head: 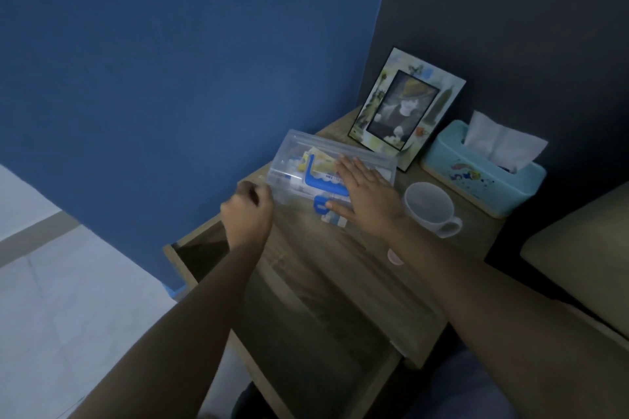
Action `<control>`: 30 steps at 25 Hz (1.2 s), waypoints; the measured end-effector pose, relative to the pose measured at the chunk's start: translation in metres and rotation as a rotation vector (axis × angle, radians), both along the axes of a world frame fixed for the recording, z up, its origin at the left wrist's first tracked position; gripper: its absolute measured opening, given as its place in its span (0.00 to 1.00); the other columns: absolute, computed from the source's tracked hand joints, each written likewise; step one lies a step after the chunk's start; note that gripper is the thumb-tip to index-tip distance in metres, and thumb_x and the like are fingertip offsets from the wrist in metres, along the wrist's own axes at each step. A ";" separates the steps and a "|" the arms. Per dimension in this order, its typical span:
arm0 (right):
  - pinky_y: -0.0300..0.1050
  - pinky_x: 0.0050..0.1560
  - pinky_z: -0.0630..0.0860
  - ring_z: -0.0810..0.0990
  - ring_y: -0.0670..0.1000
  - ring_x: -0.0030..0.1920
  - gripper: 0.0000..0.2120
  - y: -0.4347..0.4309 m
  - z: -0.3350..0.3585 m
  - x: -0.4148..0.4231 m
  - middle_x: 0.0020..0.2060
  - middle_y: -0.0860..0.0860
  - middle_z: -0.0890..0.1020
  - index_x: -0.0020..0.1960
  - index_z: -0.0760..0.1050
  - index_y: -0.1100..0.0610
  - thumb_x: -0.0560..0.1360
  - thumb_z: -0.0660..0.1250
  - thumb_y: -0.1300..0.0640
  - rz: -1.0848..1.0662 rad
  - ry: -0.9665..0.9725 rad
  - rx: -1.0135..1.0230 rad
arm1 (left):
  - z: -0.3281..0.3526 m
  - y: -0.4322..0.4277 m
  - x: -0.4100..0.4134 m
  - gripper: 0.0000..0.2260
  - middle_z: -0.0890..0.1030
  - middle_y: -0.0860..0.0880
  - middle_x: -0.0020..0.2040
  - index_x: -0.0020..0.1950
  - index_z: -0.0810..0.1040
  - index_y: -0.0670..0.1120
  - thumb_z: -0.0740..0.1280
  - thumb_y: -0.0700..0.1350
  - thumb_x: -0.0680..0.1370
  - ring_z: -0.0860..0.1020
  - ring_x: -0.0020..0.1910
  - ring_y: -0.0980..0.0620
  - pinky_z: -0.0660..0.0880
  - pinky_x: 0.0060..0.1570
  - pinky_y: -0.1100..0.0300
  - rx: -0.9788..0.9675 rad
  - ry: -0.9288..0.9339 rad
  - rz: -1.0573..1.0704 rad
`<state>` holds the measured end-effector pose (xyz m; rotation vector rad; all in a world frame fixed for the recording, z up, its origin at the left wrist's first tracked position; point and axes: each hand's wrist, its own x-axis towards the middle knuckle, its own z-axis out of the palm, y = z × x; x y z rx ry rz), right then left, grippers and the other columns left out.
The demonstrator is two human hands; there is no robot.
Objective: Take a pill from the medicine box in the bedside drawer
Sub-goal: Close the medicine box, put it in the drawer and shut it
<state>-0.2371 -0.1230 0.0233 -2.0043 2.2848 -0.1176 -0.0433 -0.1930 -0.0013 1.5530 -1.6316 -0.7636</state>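
Note:
The clear plastic medicine box [299, 163] with a blue handle lies on the bedside table top [340, 248], with packets visible inside. My right hand [366, 201] rests flat on its lid, fingers spread. A blue clasp [320, 205] sticks out at the box's front, and a small blister pack [335, 222] lies beside my right thumb. My left hand [248, 211] is curled into a fist against the box's left end; anything inside the fist is hidden. Below, the drawer [306, 309] stands pulled out, its inside dark.
A translucent mug [429, 207] stands just right of my right hand. Behind it are a teal tissue box [483, 180] and a photo frame [406, 105]. A small pink round thing [394, 257] lies by my right forearm. A cushion edge [578, 258] is at right, with a blue wall at left.

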 end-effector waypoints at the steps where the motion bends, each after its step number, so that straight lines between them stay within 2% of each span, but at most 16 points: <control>1: 0.47 0.76 0.45 0.46 0.49 0.77 0.37 0.000 0.000 0.000 0.78 0.50 0.49 0.77 0.47 0.55 0.77 0.55 0.38 -0.001 -0.001 0.001 | 0.011 -0.008 -0.002 0.14 0.81 0.40 0.39 0.48 0.77 0.39 0.60 0.49 0.77 0.80 0.40 0.41 0.76 0.44 0.52 -0.024 0.004 0.037; 3: 0.48 0.76 0.45 0.47 0.49 0.77 0.37 0.001 0.001 0.001 0.78 0.50 0.49 0.77 0.47 0.55 0.77 0.55 0.38 0.000 -0.002 0.007 | 0.028 -0.023 -0.018 0.21 0.79 0.35 0.55 0.61 0.73 0.39 0.60 0.54 0.78 0.77 0.56 0.36 0.72 0.55 0.49 0.024 -0.072 -0.042; 5: 0.48 0.76 0.45 0.46 0.49 0.77 0.37 0.001 0.000 0.000 0.78 0.50 0.49 0.77 0.47 0.55 0.76 0.55 0.37 -0.001 -0.007 0.004 | 0.033 -0.030 -0.036 0.29 0.73 0.34 0.65 0.68 0.66 0.38 0.59 0.58 0.77 0.71 0.64 0.35 0.69 0.61 0.46 0.112 -0.197 -0.174; 8: 0.47 0.75 0.44 0.46 0.49 0.77 0.37 -0.001 -0.002 -0.002 0.78 0.50 0.49 0.77 0.46 0.55 0.76 0.54 0.36 0.008 -0.022 0.013 | 0.024 -0.035 -0.044 0.30 0.74 0.33 0.63 0.65 0.67 0.36 0.57 0.61 0.77 0.71 0.63 0.34 0.69 0.61 0.44 0.218 -0.345 -0.198; 13: 0.46 0.75 0.42 0.43 0.45 0.77 0.30 -0.021 0.000 -0.004 0.78 0.46 0.47 0.77 0.46 0.52 0.80 0.46 0.40 0.054 -0.127 0.080 | 0.023 -0.044 -0.032 0.28 0.77 0.32 0.58 0.58 0.73 0.34 0.59 0.60 0.76 0.73 0.60 0.34 0.71 0.56 0.47 0.244 -0.279 -0.134; 16: 0.47 0.75 0.43 0.45 0.45 0.77 0.25 -0.036 0.006 -0.001 0.78 0.47 0.50 0.77 0.48 0.52 0.82 0.44 0.45 0.073 -0.205 0.069 | 0.025 -0.052 -0.022 0.28 0.77 0.32 0.56 0.56 0.74 0.34 0.61 0.60 0.76 0.74 0.58 0.33 0.72 0.53 0.48 0.271 -0.245 -0.098; 19: 0.49 0.75 0.40 0.41 0.48 0.77 0.28 -0.043 0.004 0.001 0.78 0.49 0.45 0.77 0.42 0.54 0.81 0.43 0.43 0.045 -0.098 0.059 | 0.025 -0.054 -0.019 0.28 0.77 0.32 0.56 0.55 0.74 0.34 0.61 0.60 0.76 0.74 0.57 0.34 0.72 0.52 0.48 0.275 -0.222 -0.077; 21: 0.50 0.74 0.37 0.38 0.50 0.77 0.31 -0.046 -0.001 0.006 0.77 0.51 0.41 0.76 0.38 0.56 0.80 0.42 0.41 -0.067 -0.068 0.017 | 0.025 -0.055 -0.021 0.28 0.77 0.32 0.56 0.54 0.74 0.34 0.61 0.60 0.76 0.74 0.57 0.35 0.71 0.51 0.49 0.276 -0.216 -0.071; 25: 0.54 0.76 0.48 0.47 0.57 0.77 0.36 -0.054 0.000 0.010 0.77 0.59 0.49 0.76 0.45 0.61 0.78 0.50 0.39 -0.466 -0.190 -0.192 | 0.023 -0.054 -0.022 0.28 0.77 0.32 0.56 0.54 0.74 0.34 0.60 0.60 0.76 0.74 0.57 0.35 0.71 0.52 0.49 0.264 -0.219 -0.060; 27: 0.54 0.74 0.55 0.51 0.59 0.76 0.40 -0.058 0.003 0.005 0.77 0.60 0.52 0.76 0.45 0.62 0.76 0.53 0.36 -0.574 -0.254 -0.168 | 0.023 -0.054 -0.023 0.27 0.77 0.32 0.55 0.53 0.74 0.33 0.60 0.60 0.76 0.74 0.57 0.34 0.71 0.51 0.49 0.258 -0.217 -0.051; 30: 0.54 0.63 0.70 0.64 0.61 0.71 0.45 -0.061 0.007 0.003 0.74 0.61 0.61 0.76 0.42 0.61 0.74 0.55 0.33 -0.635 -0.345 -0.074 | 0.023 -0.052 -0.025 0.27 0.77 0.33 0.55 0.53 0.73 0.34 0.60 0.59 0.77 0.74 0.56 0.34 0.71 0.50 0.49 0.258 -0.213 -0.037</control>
